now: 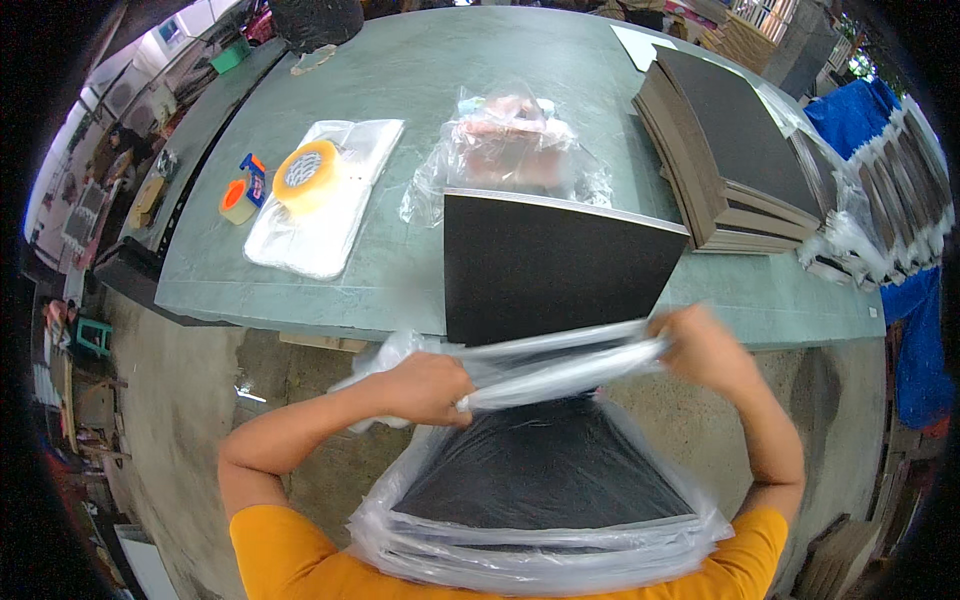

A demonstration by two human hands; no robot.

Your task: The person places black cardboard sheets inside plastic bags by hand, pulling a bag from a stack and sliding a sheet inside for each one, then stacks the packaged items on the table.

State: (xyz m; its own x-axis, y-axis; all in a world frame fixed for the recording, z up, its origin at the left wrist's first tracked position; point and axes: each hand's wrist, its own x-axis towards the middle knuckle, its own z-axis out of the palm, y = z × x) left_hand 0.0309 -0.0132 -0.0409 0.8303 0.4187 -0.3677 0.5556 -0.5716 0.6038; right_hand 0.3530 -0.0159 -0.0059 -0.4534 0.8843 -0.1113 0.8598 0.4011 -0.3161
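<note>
A black flat board leans upright against the front edge of the table, its lower part inside a clear plastic bag. My left hand is closed round one side of the bag's gathered mouth. Slightly blurred by motion, my right hand grips the other side. The bag's mouth is stretched across the board between both fists. Loose plastic bunches beside my left wrist, and the bag's lower folds lie against my orange shirt.
On the green table, a large tape roll rests on a stack of clear bags. A smaller tape dispenser stands beside it. Crumpled plastic lies behind the board. Stacked black boards and plastic-wrapped pieces occupy the right.
</note>
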